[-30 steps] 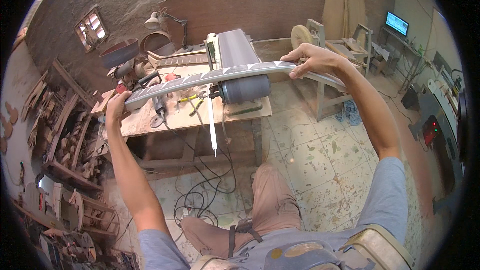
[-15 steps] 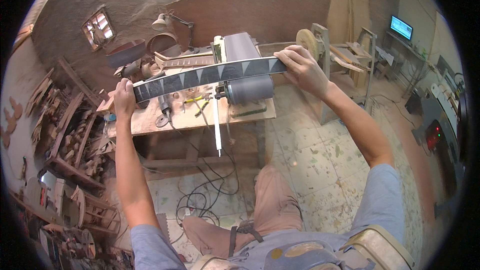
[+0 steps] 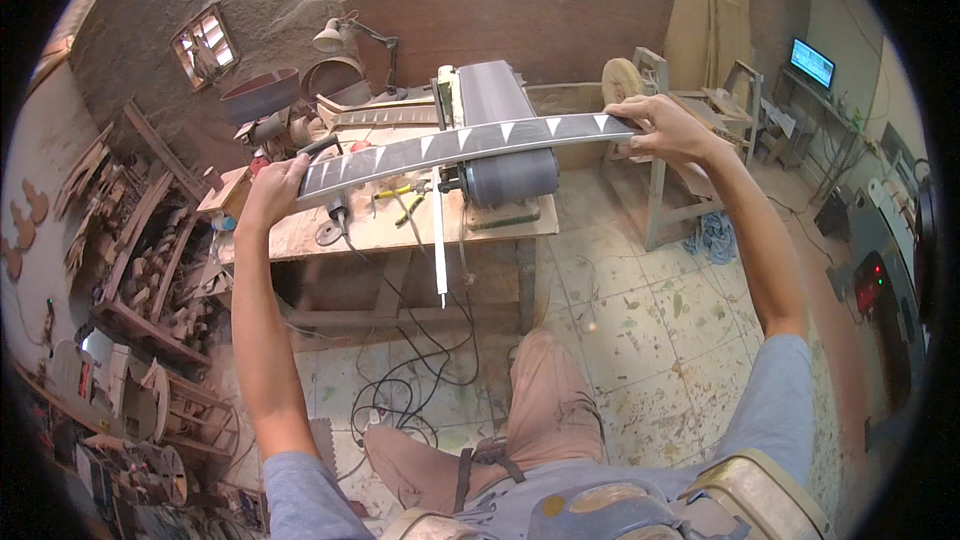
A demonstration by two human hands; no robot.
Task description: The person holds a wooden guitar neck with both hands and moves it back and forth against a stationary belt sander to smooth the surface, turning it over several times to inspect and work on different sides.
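Observation:
A long, dark guitar fretboard (image 3: 450,147) with white triangular inlays and pale edges spans the view, looking bowed through the wide lens. My left hand (image 3: 270,194) is closed around its left end. At the other end the fingers and thumb of my right hand (image 3: 675,128) grip it. Its middle passes in front of a belt sander (image 3: 490,95) with a grey belt, between the upper belt and the lower roller (image 3: 512,178). Whether wood and belt touch, I cannot tell. Behind it another neck-shaped piece with inlays (image 3: 385,117) lies on the wooden workbench (image 3: 400,238).
Yellow-handled pliers (image 3: 410,208) and a corded rotary tool (image 3: 335,220) lie on the bench. A white bar (image 3: 439,250) sticks out past its front edge. Black cables (image 3: 400,405) coil on the tiled floor. Wood scraps (image 3: 140,260) fill a left rack; a buffing wheel (image 3: 622,80) stands right.
Both hands still hold the fretboard. It has shifted to the right, and its right end has come slightly higher in relation to the left. The head view has turned a little.

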